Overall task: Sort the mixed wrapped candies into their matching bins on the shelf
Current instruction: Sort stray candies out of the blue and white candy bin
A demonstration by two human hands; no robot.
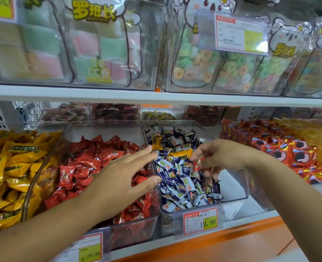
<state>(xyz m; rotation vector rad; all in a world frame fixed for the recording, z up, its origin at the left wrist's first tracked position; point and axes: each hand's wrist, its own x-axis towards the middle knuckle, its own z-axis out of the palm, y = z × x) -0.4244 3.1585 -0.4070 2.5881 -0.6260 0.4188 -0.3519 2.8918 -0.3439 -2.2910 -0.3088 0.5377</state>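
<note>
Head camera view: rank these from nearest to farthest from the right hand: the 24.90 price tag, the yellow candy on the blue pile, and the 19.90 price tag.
From the right hand, which pinches a red candy:
1. yellow candy, just left of its fingertips.
2. 19.90 price tag, below it on the shelf edge.
3. 24.90 price tag, far lower left.

Clear plastic bins, probably foil wrappers

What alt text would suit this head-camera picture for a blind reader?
A person's right hand pinches a red candy above a clear bin of blue-and-white candies, where two yellow strays lie. The open left hand hovers over the neighbouring bin of red candies.
</note>
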